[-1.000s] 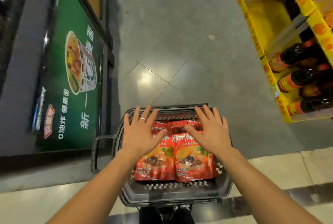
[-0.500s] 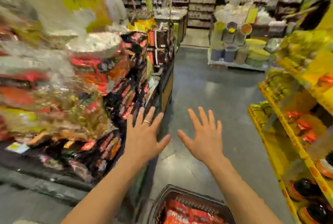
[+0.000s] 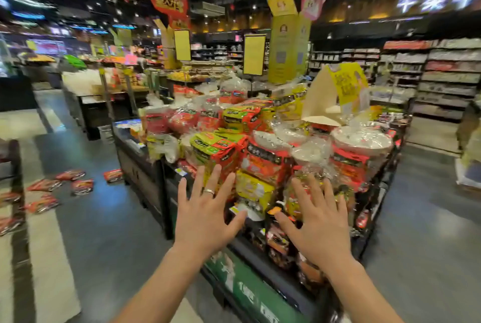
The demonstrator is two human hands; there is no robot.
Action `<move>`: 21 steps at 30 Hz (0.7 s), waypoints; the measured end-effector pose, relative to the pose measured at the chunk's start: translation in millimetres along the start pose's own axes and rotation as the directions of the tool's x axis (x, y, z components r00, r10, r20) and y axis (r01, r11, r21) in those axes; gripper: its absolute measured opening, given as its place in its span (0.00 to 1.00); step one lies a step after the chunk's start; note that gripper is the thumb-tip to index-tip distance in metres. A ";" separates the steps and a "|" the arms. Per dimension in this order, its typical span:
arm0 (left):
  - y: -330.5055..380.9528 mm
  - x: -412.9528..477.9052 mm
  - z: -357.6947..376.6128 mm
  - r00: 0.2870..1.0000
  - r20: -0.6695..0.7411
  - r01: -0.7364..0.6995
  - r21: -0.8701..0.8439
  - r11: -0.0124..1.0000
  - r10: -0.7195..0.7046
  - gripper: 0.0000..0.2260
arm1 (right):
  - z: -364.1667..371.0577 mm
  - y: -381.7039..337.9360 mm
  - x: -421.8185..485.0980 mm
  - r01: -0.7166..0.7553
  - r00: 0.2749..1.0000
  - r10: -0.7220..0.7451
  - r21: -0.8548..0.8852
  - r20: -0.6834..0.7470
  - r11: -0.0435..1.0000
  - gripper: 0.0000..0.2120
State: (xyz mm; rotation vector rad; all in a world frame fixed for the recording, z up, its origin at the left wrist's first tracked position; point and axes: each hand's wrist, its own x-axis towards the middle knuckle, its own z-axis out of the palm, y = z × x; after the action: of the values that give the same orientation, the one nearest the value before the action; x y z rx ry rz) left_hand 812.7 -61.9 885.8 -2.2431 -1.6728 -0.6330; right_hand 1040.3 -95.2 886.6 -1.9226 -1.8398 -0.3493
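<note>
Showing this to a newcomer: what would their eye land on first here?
The left hand and the right hand, both open with fingers spread, fill the foreground and hold nothing. Just behind them stands a display stand heaped with red, green and yellow food packs. Red packets lie scattered on the floor at far left.

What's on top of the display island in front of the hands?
Red-and-green multipacks, a yellow pack, clear-wrapped bowl bundles and a cardboard sign. The left hand and right hand, both spread, hide part of the front row; the island top is buried.
</note>
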 end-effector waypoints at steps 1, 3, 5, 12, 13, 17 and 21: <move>-26.1 -9.0 -8.1 0.999 -0.015 0.039 0.009 0.999 -0.039 0.36 | 5.1 -29.4 4.0 0.042 0.999 -0.042 0.025 0.006 0.999 0.41; -76.5 -27.5 -23.4 0.993 -0.039 0.117 0.044 0.992 -0.115 0.36 | 15.0 -86.2 10.1 0.113 0.993 -0.116 0.083 0.033 0.990 0.43; -123.3 -44.8 -37.2 0.980 -0.073 0.189 0.090 0.978 -0.183 0.35 | 21.2 -140.7 16.9 0.169 0.985 -0.173 0.142 0.014 0.975 0.44; -259.0 -90.9 -64.0 0.903 -0.163 0.425 0.195 0.884 -0.398 0.35 | 61.1 -290.3 45.6 0.375 0.916 -0.396 0.215 0.063 0.902 0.42; -274.3 -93.8 -65.4 0.891 -0.172 0.451 0.212 0.867 -0.421 0.35 | 69.8 -307.2 50.9 0.398 0.905 -0.420 0.228 0.059 0.889 0.41; -330.1 -96.1 -59.9 0.857 -0.182 0.515 0.266 0.814 -0.483 0.35 | 106.9 -370.6 75.5 0.470 0.867 -0.496 0.262 0.040 0.843 0.39; -392.3 -80.0 -46.8 0.817 -0.195 0.577 0.304 0.758 -0.543 0.35 | 150.4 -436.7 115.8 0.533 0.825 -0.565 0.324 0.006 0.782 0.38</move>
State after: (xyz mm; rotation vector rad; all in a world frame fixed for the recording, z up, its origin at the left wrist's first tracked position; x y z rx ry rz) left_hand 410.8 -34.5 870.3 -1.4277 -2.2181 -0.4953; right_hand 598.3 81.5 876.4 -1.1818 -2.3497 -0.1242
